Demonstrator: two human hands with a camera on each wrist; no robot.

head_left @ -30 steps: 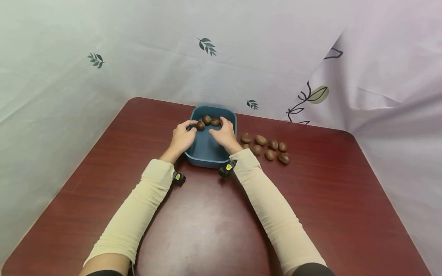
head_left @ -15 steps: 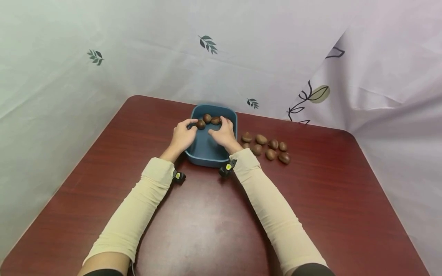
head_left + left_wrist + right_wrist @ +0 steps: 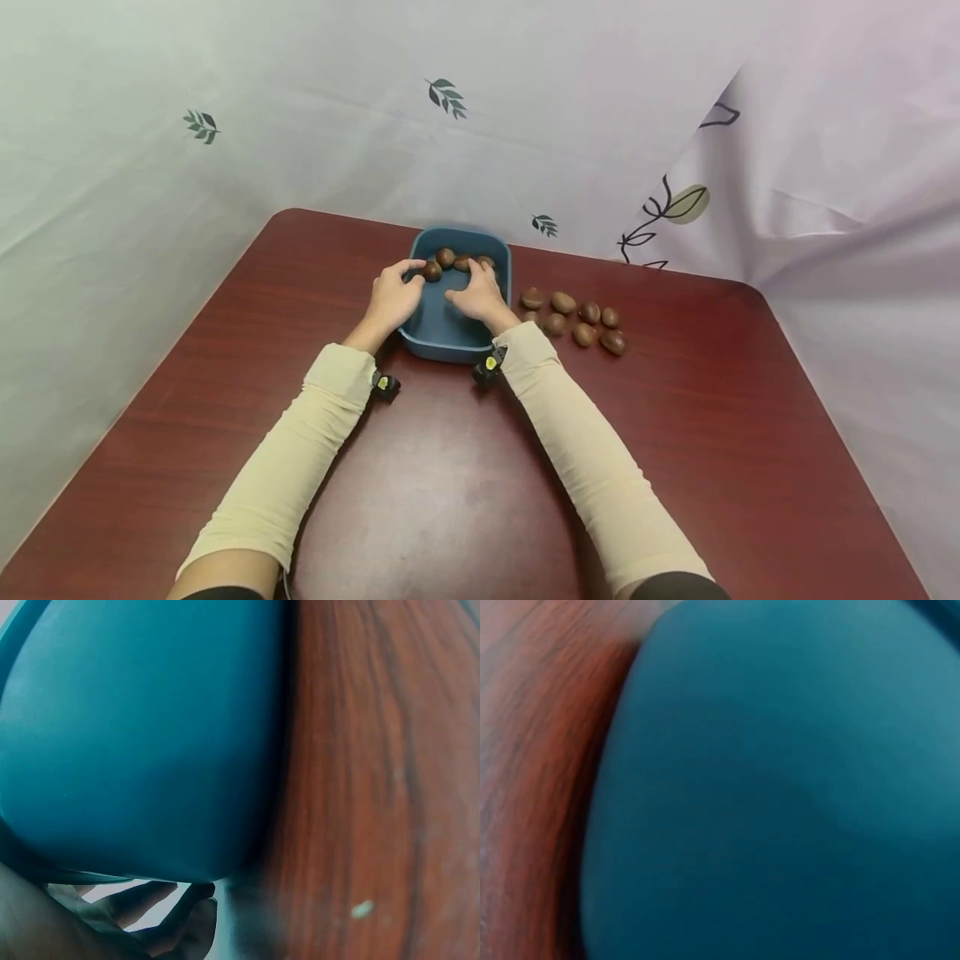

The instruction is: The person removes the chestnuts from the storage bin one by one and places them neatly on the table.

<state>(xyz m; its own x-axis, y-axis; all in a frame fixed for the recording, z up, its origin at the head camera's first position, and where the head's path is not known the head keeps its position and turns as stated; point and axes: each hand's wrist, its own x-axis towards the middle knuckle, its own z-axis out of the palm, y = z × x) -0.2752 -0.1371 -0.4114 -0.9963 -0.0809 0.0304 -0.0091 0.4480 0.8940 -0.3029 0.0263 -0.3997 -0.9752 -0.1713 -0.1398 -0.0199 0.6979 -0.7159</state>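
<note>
In the head view, several brown chestnuts (image 3: 446,257) lie along the back of a blue container (image 3: 450,327). My left hand (image 3: 393,300) is over the left rim, its index finger and thumb apart beside the leftmost chestnut (image 3: 431,271). Loosely bent fingers (image 3: 196,926) show against the container's outside in the left wrist view. Inside the right part of the container, my right hand (image 3: 480,297) has its fingertips at the chestnuts and its thumb held apart. In the right wrist view, the blue wall (image 3: 765,787) fills most of the picture, hiding the hand.
On the reddish-brown table (image 3: 712,417), several more chestnuts (image 3: 563,302) lie in two rough rows right of the container. A pale curtain (image 3: 337,125) with leaf prints hangs behind the table.
My right hand has shifted slightly left inside the container, uncovering a chestnut behind its fingers. My left hand keeps its place at the left rim. The head view has shifted slightly.
</note>
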